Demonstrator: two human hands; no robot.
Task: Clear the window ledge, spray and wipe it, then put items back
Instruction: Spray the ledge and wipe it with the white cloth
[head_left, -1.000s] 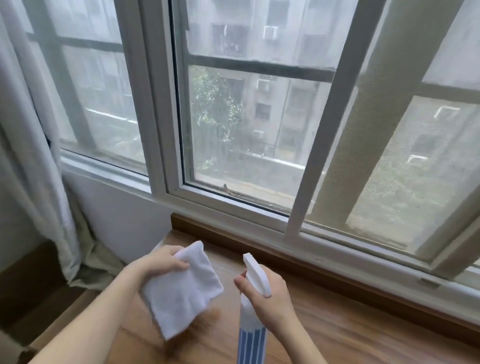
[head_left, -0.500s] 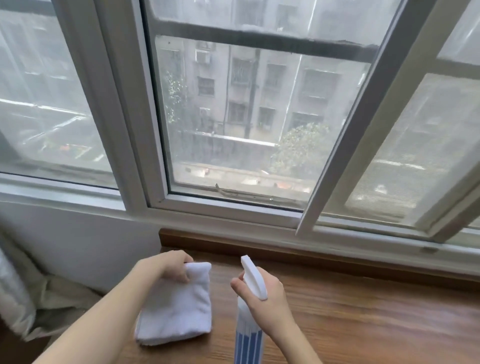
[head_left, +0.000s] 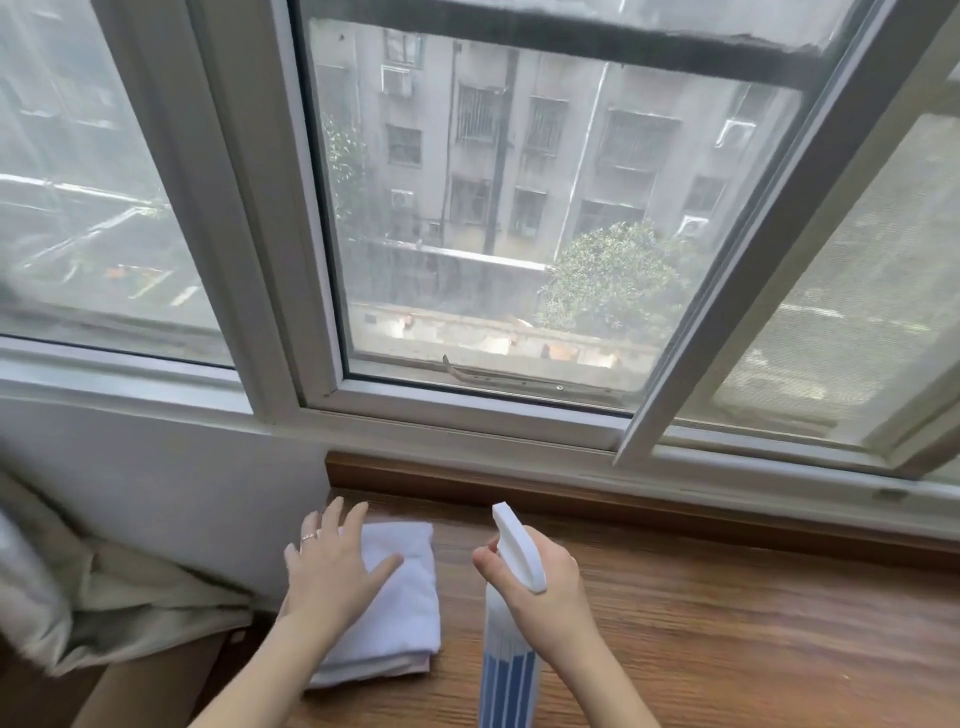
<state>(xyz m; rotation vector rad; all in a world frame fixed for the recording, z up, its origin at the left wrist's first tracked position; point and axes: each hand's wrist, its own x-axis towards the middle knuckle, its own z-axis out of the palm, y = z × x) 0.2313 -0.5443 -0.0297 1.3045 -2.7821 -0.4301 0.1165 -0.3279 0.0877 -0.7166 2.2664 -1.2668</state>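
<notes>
My left hand (head_left: 332, 569) lies flat on the folded white cloth (head_left: 395, 597), fingers straight and spread, the thumb stretched out to the right across the fabric. A ring sits on one finger. The cloth rests on the wooden window ledge (head_left: 727, 623), at its left end, close to the corner where the ledge meets the white wall (head_left: 166, 488). My fingertips reach past the cloth's far edge toward the back of the ledge.

My right hand (head_left: 540, 587) is curled round the neck of the spray bottle (head_left: 511, 639), thumb on the left side, fingers wrapped behind the white trigger head. The nozzle points up and away from me, toward the window frame (head_left: 457, 421). The bottle's body, white with blue stripes, hangs down to the near edge of the picture, just right of the cloth and not touching it. I cannot tell whether its base rests on the ledge.

Along the back edge of the ledge runs a dark wooden strip, with the white frame above it. A pale curtain (head_left: 104, 597) is bunched up below the ledge's left end. Through the glass are a grey apartment block and a green tree.
</notes>
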